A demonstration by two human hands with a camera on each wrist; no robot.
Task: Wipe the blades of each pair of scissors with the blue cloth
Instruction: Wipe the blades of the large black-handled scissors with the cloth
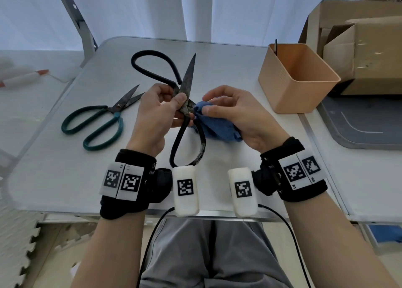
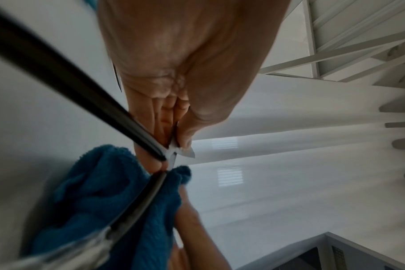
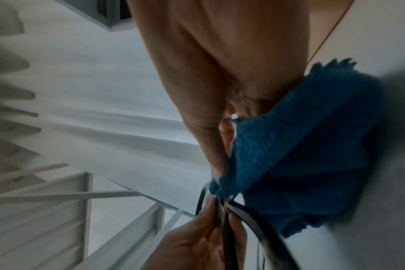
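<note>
My left hand [image 1: 174, 99] grips a pair of black scissors [image 1: 188, 79] near the pivot, above the table. One dark, rusty blade points up and away, and one loop handle [image 1: 187, 144] hangs toward me. A second black loop [image 1: 152, 66] reaches out past the left hand. My right hand [image 1: 207, 105] pinches the blue cloth [image 1: 217, 129] against the scissors just right of the pivot. In the left wrist view the cloth [image 2: 99, 201] wraps a metal part of the scissors [image 2: 58, 73]. The right wrist view shows the cloth [image 3: 301, 146] bunched under the palm. Green-handled scissors [image 1: 95, 124] lie slightly open at the table's left.
An orange bin [image 1: 298, 79] stands at the back right of the white table [image 1: 65, 168], with something thin and dark sticking up at its far corner. Cardboard boxes [image 1: 359, 48] and a grey tray [image 1: 359, 124] sit further right. Cables run from both wrist cameras down over my lap.
</note>
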